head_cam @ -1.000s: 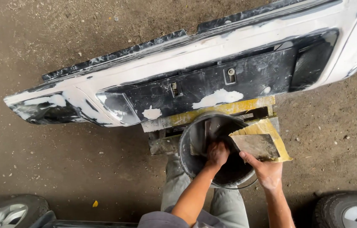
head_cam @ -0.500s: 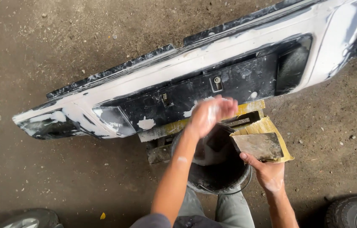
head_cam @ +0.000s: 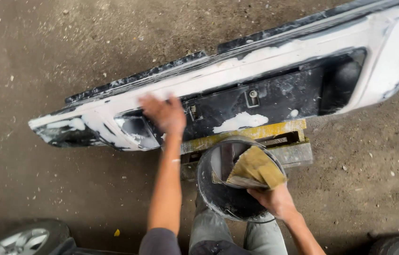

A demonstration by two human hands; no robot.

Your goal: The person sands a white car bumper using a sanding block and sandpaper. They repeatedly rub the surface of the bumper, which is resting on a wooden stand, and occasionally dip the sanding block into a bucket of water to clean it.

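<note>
Pressing the open left hand (head_cam: 164,113) flat on the bumper (head_cam: 265,80), steadying it; right hand (head_cam: 275,200) grips sandpaper (head_cam: 256,167) over the bucket (head_cam: 209,189)

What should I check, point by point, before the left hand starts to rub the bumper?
1. Left hand is on the bumper: ok, it lies flat on the white part near the left end.
2. Sanding sheet is ready: ok, the right hand holds it over the black bucket.
3. The left hand holds a sanding sheet or pad: cannot tell, the hand is blurred and nothing shows under it.
4. Bumper is supported: ok, it rests on the yellow stand.
5. Water is in the bucket: cannot tell, the inside is dark.
6. White filler patches are dry: cannot tell.
</note>
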